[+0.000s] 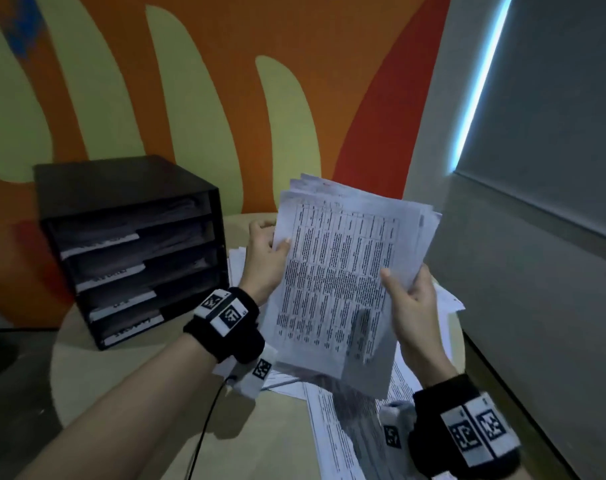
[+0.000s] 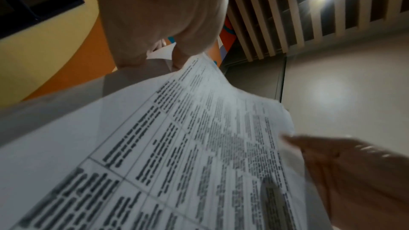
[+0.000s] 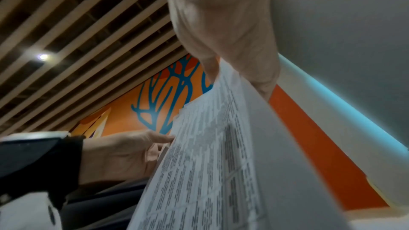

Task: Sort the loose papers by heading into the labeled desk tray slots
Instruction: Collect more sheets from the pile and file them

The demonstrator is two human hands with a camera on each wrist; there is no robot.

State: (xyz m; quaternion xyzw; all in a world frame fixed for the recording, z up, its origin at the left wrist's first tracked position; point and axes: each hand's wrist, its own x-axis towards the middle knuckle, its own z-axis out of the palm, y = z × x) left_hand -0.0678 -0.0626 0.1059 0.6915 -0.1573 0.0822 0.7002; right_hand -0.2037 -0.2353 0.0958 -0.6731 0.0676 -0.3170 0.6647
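Both hands hold a stack of printed papers (image 1: 339,271) up above the table, its top sheet a dense table of text. My left hand (image 1: 265,258) grips the stack's left edge, thumb on the front. My right hand (image 1: 410,299) pinches its right edge, thumb on the front too. In the left wrist view the top sheet (image 2: 177,146) fills the frame, with the left hand (image 2: 163,20) above it and the right hand (image 2: 354,172) at lower right. The right wrist view shows the stack (image 3: 210,155) edge-on below the right hand (image 3: 225,29). A black desk tray (image 1: 128,244) with several labeled slots stands at the left.
More loose papers (image 1: 343,427) lie spread on the round beige table (image 1: 128,393) under and in front of the held stack. The tray slots hold papers. An orange and yellow wall stands behind, a grey wall at the right. A black cable (image 1: 204,431) hangs from my left wrist.
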